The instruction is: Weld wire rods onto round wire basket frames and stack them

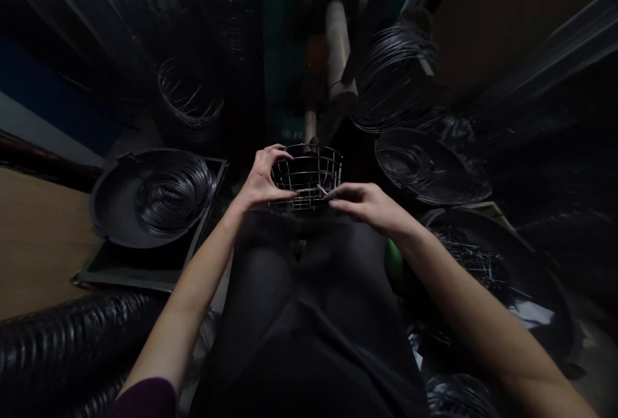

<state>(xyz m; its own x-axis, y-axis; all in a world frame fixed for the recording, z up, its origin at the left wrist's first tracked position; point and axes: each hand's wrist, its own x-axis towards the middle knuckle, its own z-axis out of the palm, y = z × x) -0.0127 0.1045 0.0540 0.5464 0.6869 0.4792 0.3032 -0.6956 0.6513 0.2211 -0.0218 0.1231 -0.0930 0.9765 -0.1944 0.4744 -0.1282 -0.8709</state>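
Observation:
A round wire basket (309,174) of thin metal rods sits in front of my lap, just under a machine's electrode-like rod (310,127). My left hand (264,178) grips the left side of the wire basket, thumb at the near edge and fingers over the far rim. At the near right side, my right hand (360,202) pinches a short piece of metal wire (322,191) between thumb and fingertips. That wire lies against the basket's near side; whether it touches the basket I cannot tell.
Wire rings (176,192) lie in a dark basin (113,205) at left. More rings (403,163) fill a basin at right, and a nearer basin holds loose short wires (476,260). A thick machine arm (338,44) rises ahead. Stacked rings (33,341) lie lower left.

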